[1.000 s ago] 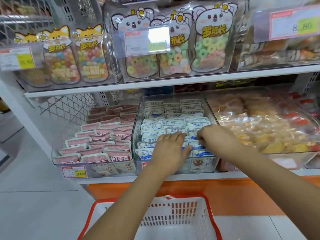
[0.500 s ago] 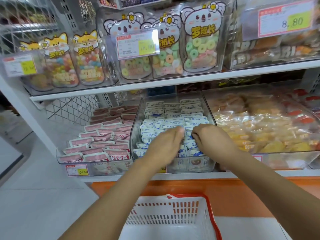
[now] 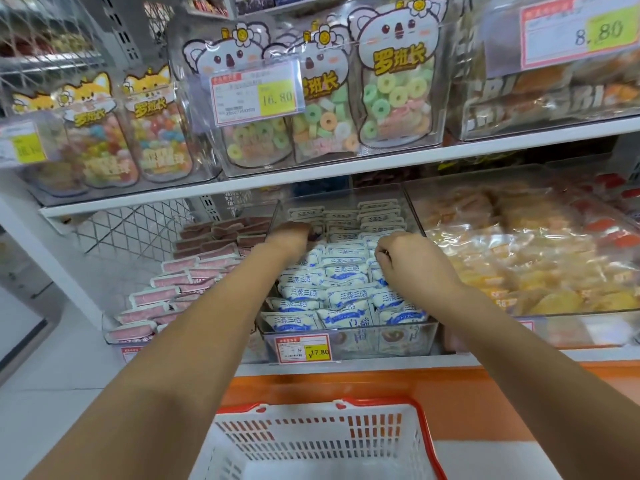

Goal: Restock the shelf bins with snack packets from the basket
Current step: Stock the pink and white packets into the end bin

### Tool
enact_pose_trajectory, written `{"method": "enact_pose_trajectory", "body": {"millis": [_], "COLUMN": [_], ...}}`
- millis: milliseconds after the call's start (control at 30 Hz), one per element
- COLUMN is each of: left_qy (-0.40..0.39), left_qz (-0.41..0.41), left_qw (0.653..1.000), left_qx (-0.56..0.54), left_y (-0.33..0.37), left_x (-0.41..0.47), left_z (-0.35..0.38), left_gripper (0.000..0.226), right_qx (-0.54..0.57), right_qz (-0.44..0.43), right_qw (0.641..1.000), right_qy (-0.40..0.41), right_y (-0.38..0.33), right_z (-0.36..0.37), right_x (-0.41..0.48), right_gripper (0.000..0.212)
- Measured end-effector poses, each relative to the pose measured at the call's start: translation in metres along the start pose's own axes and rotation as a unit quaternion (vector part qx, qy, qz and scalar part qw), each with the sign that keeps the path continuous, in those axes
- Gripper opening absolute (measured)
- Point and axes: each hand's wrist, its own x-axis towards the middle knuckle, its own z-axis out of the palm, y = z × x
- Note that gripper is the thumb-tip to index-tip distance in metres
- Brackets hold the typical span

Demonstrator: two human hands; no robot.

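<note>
At the bottom centre, the white basket [image 3: 311, 441] with a red rim sits nearest, below the orange base of the shelving. Both bare forearms rise from the lower corners and meet over the clear middle bin [image 3: 349, 344] on the lower shelf, which has a 17.80 price tag [image 3: 303, 348] on its front. The bin is packed with blue-and-white snack packets [image 3: 343, 296]. The right hand [image 3: 412, 261] lies knuckles up at mid-bin. Its grip is curled, with the fingertips tucked against the packets, and I cannot tell whether it pinches one. Farther back, at the bin's left rear, the left hand [image 3: 291, 237] reaches down among the packets. Its grip is blurred, so its state cannot be told. Pink packets [image 3: 166, 299] fill the bin to the left and yellow ones [image 3: 519, 271] the bin to the right. Koala candy bags [image 3: 398, 81] stand on the shelf above.
</note>
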Motion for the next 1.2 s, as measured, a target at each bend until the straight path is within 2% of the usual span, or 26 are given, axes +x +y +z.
{"method": "enact_pose_trajectory", "body": {"millis": [100,200,300,500,600,700,767,833,933,1000,1067,1133,1200], "left_qy": [-0.001,0.013,0.003,0.029,0.03,0.026,0.041,0.087,0.184,0.164,0.12,0.094,0.086], "left_qz": [0.001,-0.038,-0.076,-0.119,-0.11,-0.103,-0.104,-0.092,0.041,0.127,0.14,0.107,0.093], "left_qw": [1.0,0.998,0.994,0.992,0.993,0.993,0.993,0.992,0.97,0.958,0.975,0.989,0.991], "left_qx": [0.005,-0.05,-0.08,-0.024,0.036,0.053,0.037,-0.022,-0.154,-0.196,-0.127,-0.033,0.035], "left_y": [0.0,0.008,0.013,0.015,0.015,0.023,0.042,0.074,0.135,0.176,0.209,0.227,0.237], "left_x": [-0.001,-0.001,0.0,-0.009,-0.009,-0.018,-0.034,-0.059,-0.083,-0.089,-0.089,-0.088,-0.086], "left_z": [0.004,0.002,-0.004,-0.01,-0.004,-0.009,-0.015,-0.022,-0.025,-0.02,-0.012,-0.007,-0.01], "left_gripper": [0.027,0.033,0.03,0.015,0.03,0.019,0.017,0.017,0.029,0.041,0.05,0.056,0.053], "right_qx": [-0.019,-0.027,-0.032,-0.03,0.015,0.045,0.038,0.009,-0.008,-0.01,-0.004,0.005,-0.001], "right_qz": [0.005,0.002,-0.003,-0.037,-0.079,-0.108,-0.08,-0.007,0.114,0.126,0.112,0.106,0.118], "right_qw": [1.0,1.0,0.999,0.999,0.996,0.99,0.988,0.991,0.989,0.99,0.993,0.994,0.993], "right_qy": [-0.003,-0.005,-0.003,0.018,0.033,0.084,0.124,0.134,0.098,0.068,0.039,0.023,0.019], "right_y": [-0.002,-0.002,-0.002,0.001,0.01,0.029,0.052,0.083,0.122,0.132,0.134,0.137,0.141], "right_z": [0.004,0.004,0.003,-0.001,-0.011,-0.034,-0.049,-0.06,-0.067,-0.066,-0.066,-0.066,-0.063], "right_x": [0.002,0.003,0.002,-0.006,-0.016,-0.035,-0.05,-0.063,-0.074,-0.078,-0.079,-0.078,-0.071], "right_gripper": [0.015,0.015,0.015,0.015,0.02,0.02,0.018,0.02,0.032,0.039,0.04,0.04,0.037]}}
